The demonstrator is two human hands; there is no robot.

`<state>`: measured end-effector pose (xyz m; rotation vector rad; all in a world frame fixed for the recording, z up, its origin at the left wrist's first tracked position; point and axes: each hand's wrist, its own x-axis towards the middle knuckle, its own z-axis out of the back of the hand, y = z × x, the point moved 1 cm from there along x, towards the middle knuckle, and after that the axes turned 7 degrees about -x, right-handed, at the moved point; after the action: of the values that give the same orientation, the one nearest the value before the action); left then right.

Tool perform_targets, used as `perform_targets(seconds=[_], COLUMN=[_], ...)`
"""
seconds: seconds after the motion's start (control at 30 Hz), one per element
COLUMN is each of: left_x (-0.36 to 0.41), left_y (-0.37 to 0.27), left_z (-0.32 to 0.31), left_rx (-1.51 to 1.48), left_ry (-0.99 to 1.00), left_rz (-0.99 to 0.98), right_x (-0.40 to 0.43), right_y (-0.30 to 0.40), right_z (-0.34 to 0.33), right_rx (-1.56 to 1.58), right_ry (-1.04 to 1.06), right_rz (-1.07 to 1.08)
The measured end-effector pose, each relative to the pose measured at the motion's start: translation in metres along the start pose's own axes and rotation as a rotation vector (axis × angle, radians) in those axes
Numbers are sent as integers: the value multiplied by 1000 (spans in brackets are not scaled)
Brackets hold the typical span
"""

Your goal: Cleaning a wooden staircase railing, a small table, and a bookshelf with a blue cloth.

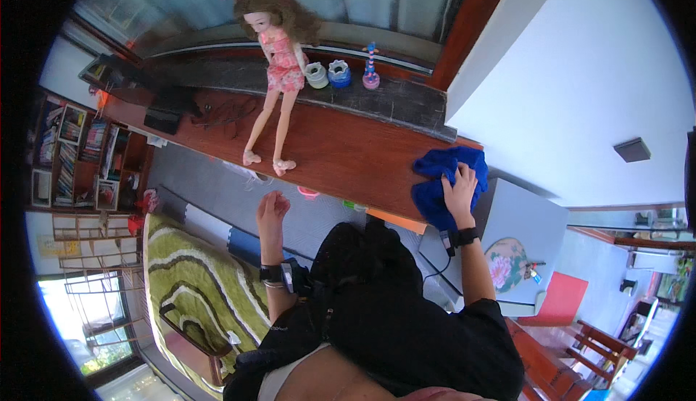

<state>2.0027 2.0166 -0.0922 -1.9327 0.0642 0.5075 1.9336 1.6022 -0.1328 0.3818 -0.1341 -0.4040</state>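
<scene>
My right hand (461,191) rests on a crumpled blue cloth (435,200) at the right end of a reddish-brown wooden desk top (348,156), its fingers bent into the fabric. To the left, my left hand (273,208) is raised in front of the desk's near edge with curled fingers and nothing visible in it. A long-haired doll (283,69) in a pink floral dress leans back at the dark stone sill, its feet near the desk's front edge. On the sill (402,99) stand a white jar (316,75), a blue jar (339,73) and a small blue-and-pink figurine (371,69).
Dark cables (225,118) and a black object (162,120) lie on the desk's left part. A grey-white cabinet (522,216) with a floral fan (503,265) adjoins the right end. A green patterned bed cover (206,281) is at lower left, and a white wall (587,74) rises at right.
</scene>
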Motion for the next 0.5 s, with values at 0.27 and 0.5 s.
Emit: perform_targets(seconds=[0.27,0.5], left_x=[41,63], left_y=[-25,-48], left_z=[-49,-53], left_rx=[108,71], left_ry=[243,337], left_rz=[-11,-33], right_x=[18,102], right_y=[48,100], right_z=[31,-20], right_rx=[996,0], right_ry=[-497,-591], right_rz=[-238,90])
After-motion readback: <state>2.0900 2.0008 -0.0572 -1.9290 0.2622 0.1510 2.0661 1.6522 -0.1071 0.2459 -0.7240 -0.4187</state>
